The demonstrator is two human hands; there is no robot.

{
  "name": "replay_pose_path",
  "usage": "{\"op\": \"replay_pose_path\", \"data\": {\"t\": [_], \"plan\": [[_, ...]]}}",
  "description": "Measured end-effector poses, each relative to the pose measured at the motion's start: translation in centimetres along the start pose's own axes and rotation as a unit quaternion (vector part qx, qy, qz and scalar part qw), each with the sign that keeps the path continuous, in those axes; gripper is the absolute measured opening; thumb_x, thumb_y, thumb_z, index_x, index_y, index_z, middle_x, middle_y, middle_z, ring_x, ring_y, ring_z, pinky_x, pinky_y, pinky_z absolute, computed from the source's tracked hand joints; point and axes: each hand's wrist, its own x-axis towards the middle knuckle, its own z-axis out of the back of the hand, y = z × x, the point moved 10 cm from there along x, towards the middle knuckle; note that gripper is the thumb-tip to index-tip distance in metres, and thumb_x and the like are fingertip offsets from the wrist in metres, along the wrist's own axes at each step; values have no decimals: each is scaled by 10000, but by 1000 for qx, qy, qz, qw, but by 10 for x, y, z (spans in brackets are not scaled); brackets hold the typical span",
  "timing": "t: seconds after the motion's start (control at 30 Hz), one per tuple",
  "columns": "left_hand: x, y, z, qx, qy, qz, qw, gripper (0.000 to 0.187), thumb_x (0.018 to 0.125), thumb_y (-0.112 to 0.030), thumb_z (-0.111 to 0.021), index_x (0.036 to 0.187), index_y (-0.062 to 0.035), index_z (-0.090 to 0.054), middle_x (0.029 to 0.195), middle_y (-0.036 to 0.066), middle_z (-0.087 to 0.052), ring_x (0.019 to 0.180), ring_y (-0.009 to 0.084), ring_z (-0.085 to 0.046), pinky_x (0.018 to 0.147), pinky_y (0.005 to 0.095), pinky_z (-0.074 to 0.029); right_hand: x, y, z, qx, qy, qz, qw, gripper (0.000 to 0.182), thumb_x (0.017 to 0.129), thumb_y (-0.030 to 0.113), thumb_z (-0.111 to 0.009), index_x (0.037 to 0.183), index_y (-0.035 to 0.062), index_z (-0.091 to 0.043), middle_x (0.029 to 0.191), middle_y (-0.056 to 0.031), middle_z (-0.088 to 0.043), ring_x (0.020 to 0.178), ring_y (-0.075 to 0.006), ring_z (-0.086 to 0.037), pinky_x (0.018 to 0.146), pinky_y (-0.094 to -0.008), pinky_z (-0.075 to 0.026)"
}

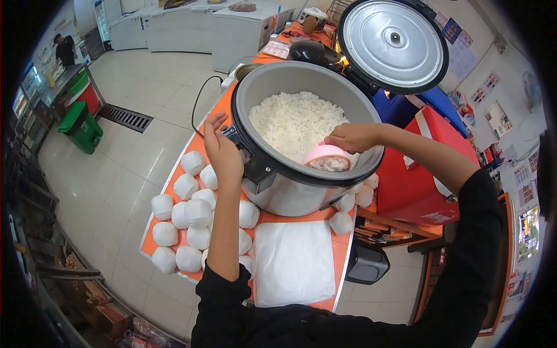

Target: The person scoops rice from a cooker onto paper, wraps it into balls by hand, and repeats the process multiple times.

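A large rice cooker (pixel 290 188) stands on an orange table with its lid (pixel 393 43) raised. Cooked white rice (pixel 296 119) fills much of its pot. My right hand (pixel 348 139) reaches inside the near right rim and grips a pink scoop (pixel 326 152), which has rice in it. At the cooker's left side, my left hand (pixel 223 152) is held up with its fingers apart, close to the latch and holding nothing. White wrapped rice portions (pixel 197 213) are piled on the table to the left. Before the cooker lies a stack of white plastic sheets (pixel 294 261).
More wrapped portions (pixel 341 223) sit right of the cooker. A red cooler box (pixel 415 174) stands beyond them. A dark grey bin (pixel 366 262) is below the table's right edge. At the far left are a green bin (pixel 81 127) and a person (pixel 65 51).
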Motion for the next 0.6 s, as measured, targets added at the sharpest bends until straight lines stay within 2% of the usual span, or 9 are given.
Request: {"op": "replay_pose_path", "data": {"t": [0.03,0.1,0.17,0.23,0.3,0.33,0.43,0.47,0.6], "plan": [[-1,-1,0,-1,-1,-1,1000,311,884,14,-241,1093,7,-471,1132,147,-522,1100,226,-488,952,337,-352,9,-9,9,-2,-1,1,1000,419,923,283,-341,828,-41,-590,674,-170,-597,612,-255,-592,615,-390,-458],[-3,5,4,-32,-20,30,999,311,894,-15,-242,1096,3,-478,1129,150,-525,1098,223,-488,953,338,-346,36,-51,-2,-59,186,-38,980,406,917,286,-371,788,-33,-586,603,-134,-580,532,-208,-583,533,-387,-456],[-3,4,2,-22,1,16,1000,307,904,-47,-248,1099,1,-480,1124,150,-531,1095,216,-489,953,338,-341,63,-67,14,-28,94,-42,994,407,907,307,-424,706,-16,-567,571,-146,-573,520,-229,-586,490,-389,-461],[-5,-1,3,-14,-5,16,1000,305,908,-60,-257,1106,-1,-480,1122,144,-536,1097,209,-487,951,337,-343,74,-72,54,-39,-189,-58,980,403,892,363,-441,940,-17,-566,746,-219,-605,563,-316,-595,549,-416,-482],[-5,0,3,-18,-7,12,1000,301,907,-62,-265,1102,-5,-486,1114,133,-536,1085,204,-488,946,335,-347,62,-66,30,114,-268,-112,950,446,916,357,-402,982,-67,-522,852,-272,-599,690,-353,-621,686,-445,-470],[-6,0,4,-16,-15,24,999,300,907,-63,-266,1099,-9,-490,1107,127,-537,1076,202,-490,942,334,-351,56,-60,21,166,-196,-150,955,499,925,372,-374,1047,-103,-463,917,-290,-583,775,-363,-617,799,-452,-433],[-6,0,3,-19,-25,54,998,295,905,-66,-274,1090,-20,-498,1089,113,-536,1055,191,-493,930,325,-364,69,-75,60,91,-311,-69,944,426,932,319,-366,916,-82,-509,786,-259,-602,607,-328,-607,588,-425,-476],[-6,-3,3,-26,-31,55,998,292,904,-67,-277,1089,-21,-499,1089,113,-537,1055,189,-494,929,324,-366,96,-90,58,41,-193,-74,978,399,903,256,-379,818,-93,-551,716,-250,-597,611,-328,-608,580,-424,-475],[-6,0,6,-26,-34,45,998,280,902,-68,-286,1082,-27,-496,1086,109,-541,1050,183,-501,929,319,-372,155,-117,16,-16,-105,-19,994,286,777,115,-412,757,-78,-622,603,-204,-585,517,-298,-600,464,-418,-464]]}}
